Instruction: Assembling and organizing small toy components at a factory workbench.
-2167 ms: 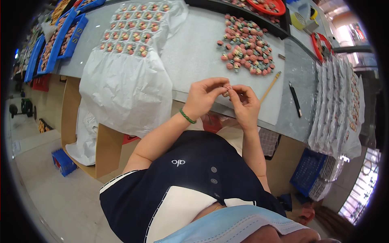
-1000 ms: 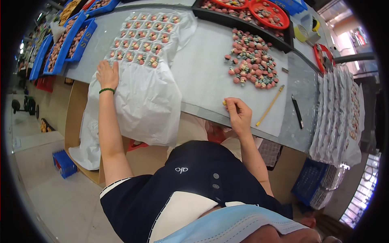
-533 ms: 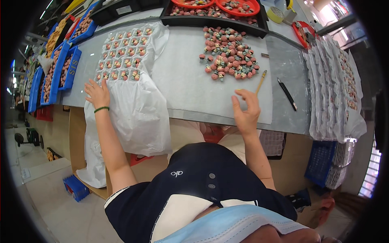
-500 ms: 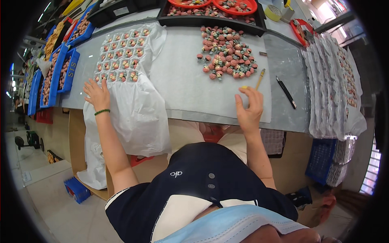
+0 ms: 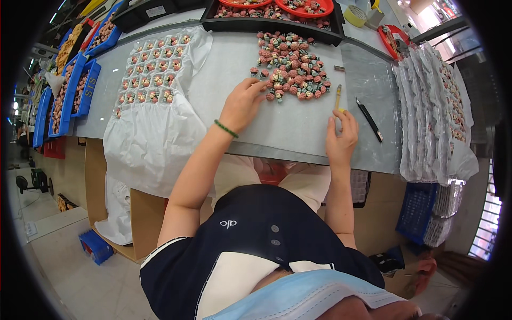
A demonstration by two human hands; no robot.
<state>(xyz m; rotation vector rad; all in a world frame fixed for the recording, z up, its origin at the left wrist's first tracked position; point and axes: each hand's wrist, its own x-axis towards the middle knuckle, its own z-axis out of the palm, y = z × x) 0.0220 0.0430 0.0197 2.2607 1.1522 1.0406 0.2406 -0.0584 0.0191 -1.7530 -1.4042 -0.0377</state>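
My left hand (image 5: 242, 105), with a green bead bracelet (image 5: 226, 128) at its wrist, reaches the left edge of a loose pile of small pink-capped figurines (image 5: 293, 66). Its fingers close round one figurine there, mostly hidden by them. My right hand (image 5: 342, 137) is closed at the lower end of a thin yellow stick (image 5: 338, 97), like a paintbrush handle; a yellow patch shows on a fingertip. A black pen-like tool (image 5: 369, 120) lies to its right. Further left, a clear compartment tray (image 5: 146, 80) holds rows of figurines on white plastic sheeting (image 5: 154, 138).
A black tray (image 5: 272, 25) with red dishes (image 5: 305, 7) of figurines stands at the back. Blue bins (image 5: 69, 101) of pinkish pieces line the left. Stacked clear trays (image 5: 424, 122) rise at the right edge. A small dark block (image 5: 339, 68) lies beside the pile.
My left hand has moved right from the compartment tray to the pile. My right hand has shifted right onto the yellow stick, which now lies more upright.
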